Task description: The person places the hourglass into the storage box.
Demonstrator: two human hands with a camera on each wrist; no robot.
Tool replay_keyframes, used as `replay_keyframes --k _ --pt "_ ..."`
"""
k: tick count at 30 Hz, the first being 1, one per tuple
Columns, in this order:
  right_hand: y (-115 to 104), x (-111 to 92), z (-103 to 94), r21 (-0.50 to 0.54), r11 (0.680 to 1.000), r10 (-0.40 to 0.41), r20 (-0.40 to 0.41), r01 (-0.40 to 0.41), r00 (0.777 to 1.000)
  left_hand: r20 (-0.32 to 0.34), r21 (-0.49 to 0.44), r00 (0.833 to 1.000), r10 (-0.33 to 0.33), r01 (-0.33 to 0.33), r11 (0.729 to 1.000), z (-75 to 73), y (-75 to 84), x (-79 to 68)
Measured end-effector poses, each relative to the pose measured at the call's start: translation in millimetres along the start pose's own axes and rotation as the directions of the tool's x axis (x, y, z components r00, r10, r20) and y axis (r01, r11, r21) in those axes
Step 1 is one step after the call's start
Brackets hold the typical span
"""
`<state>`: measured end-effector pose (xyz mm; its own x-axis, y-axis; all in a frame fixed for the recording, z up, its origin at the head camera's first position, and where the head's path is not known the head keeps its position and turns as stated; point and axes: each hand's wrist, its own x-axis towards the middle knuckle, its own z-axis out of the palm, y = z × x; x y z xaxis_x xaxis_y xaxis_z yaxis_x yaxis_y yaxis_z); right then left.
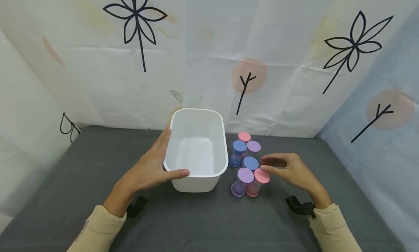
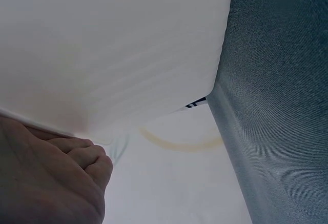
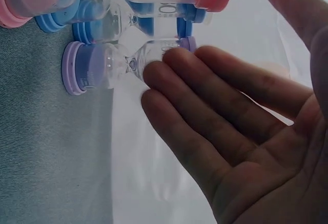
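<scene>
A deep white plastic bin (image 1: 196, 184) stands on the table, its inside bare. My left hand (image 1: 151, 165) holds its near-left corner, thumb along the front rim and fingers along the left side. In the left wrist view, the fingers (image 2: 84, 155) lie against the bin's outer wall. Right of the bin stand several sand timers with pink, purple and blue caps. My right hand (image 1: 284, 166) is beside them, its thumb close to the front pink sand timer (image 1: 258, 184). The right wrist view shows its fingers spread from the thumb, near a purple sand timer (image 3: 92, 66).
Close to the pink one stand a front purple sand timer (image 1: 242, 182) and a blue sand timer (image 1: 236, 155) behind. A grey cloth covers the table (image 1: 209, 223). Pale printed fabric (image 1: 209, 81) hangs behind it, and a dark cord loop (image 1: 69, 126) hangs at the left.
</scene>
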<state>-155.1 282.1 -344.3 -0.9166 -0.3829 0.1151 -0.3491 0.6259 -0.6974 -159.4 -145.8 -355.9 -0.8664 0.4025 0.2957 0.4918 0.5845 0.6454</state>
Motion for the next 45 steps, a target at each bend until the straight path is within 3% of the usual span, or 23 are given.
replay_keyframes --k 7,14,21,35,45 --pt "2.2 0.7 0.0 0.011 1.000 -0.017 0.104 0.016 0.994 0.007 -0.001 1.000 -0.020 0.020 1.000 0.6 -0.7 -1.3" --pt "1.9 2.0 0.0 0.072 0.997 -0.022 0.155 0.010 0.988 0.008 0.001 1.000 -0.019 0.019 1.000 -0.5 0.1 -1.1" --pt "-0.5 0.5 -0.7 0.052 0.998 -0.054 0.192 0.045 0.980 0.016 0.004 1.000 -0.026 0.026 1.000 -1.1 0.2 -1.9" --pt "-2.2 2.7 2.8 0.051 0.995 -0.097 0.216 0.088 0.972 0.013 0.010 1.000 -0.025 0.025 1.000 -1.0 -0.9 -2.2" --pt "-3.8 -0.7 -2.5 0.000 0.995 -0.101 0.187 0.103 0.977 0.030 0.009 0.998 -0.050 0.050 0.999 -1.4 0.3 -3.0"
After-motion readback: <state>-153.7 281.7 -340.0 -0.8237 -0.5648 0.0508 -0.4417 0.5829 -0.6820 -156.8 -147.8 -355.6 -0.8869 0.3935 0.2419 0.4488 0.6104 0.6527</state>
